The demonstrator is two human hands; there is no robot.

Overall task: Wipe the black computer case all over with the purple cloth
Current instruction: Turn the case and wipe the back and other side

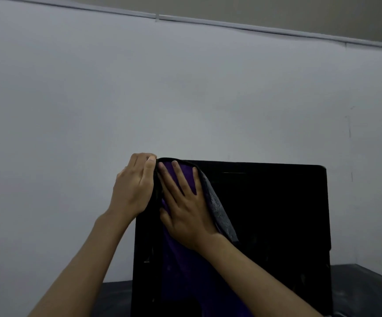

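Observation:
The black computer case (276,213) stands upright on a dark table, filling the lower middle and right of the head view. A purple cloth (185,266) with a grey underside and black hem hangs over the case's upper left part. My right hand (185,207) lies flat on the cloth with straight, spread fingers and presses it against the case. At the case's top left corner my left hand (135,186) curls its fingers over the edge, its thumb against the cloth's hem. Whether those fingers grip the case alone or the cloth too is hidden.
A plain grey-white wall (185,88) rises close behind the case, with a thin white conduit (231,25) running along near the ceiling. The dark table top (368,294) shows to the right and left of the case's base.

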